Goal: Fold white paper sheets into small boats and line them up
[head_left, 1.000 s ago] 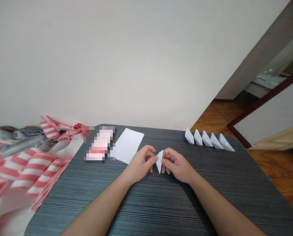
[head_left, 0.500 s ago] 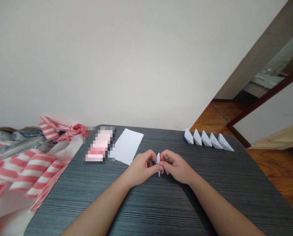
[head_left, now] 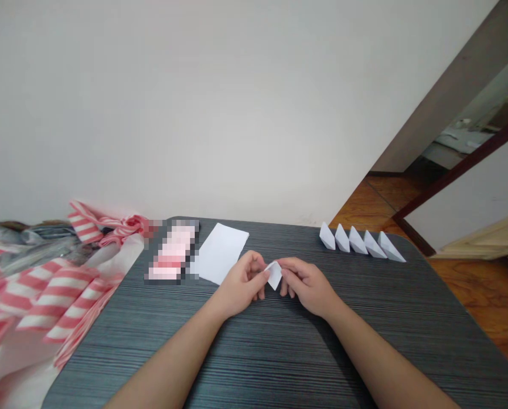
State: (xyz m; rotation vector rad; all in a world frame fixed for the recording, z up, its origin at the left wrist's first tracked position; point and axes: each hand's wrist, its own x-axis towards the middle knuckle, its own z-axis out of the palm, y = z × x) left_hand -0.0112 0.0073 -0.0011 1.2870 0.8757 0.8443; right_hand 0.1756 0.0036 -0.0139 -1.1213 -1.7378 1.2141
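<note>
A small folded piece of white paper [head_left: 274, 276], diamond-shaped from this angle, is held up between my two hands over the dark table. My left hand [head_left: 244, 284] pinches its left corner between thumb and fingers. On the opposite corner, my right hand [head_left: 304, 284] is closed in a similar pinch. The fingers hide both side corners of the paper. Several folded white paper boats [head_left: 358, 241] stand in a row at the far right of the table.
White paper sheets [head_left: 223, 250] lie beyond my left hand, beside a pixelated pink object [head_left: 174, 250]. The dark wood-grain table [head_left: 245, 363] meets a pale wall [head_left: 237, 113]. Red-and-white striped cloth [head_left: 62, 289] is heaped to the left.
The folded paper has turned from edge-on to showing a flat diamond face. My hands have moved slightly apart and still grip it at both sides.
</note>
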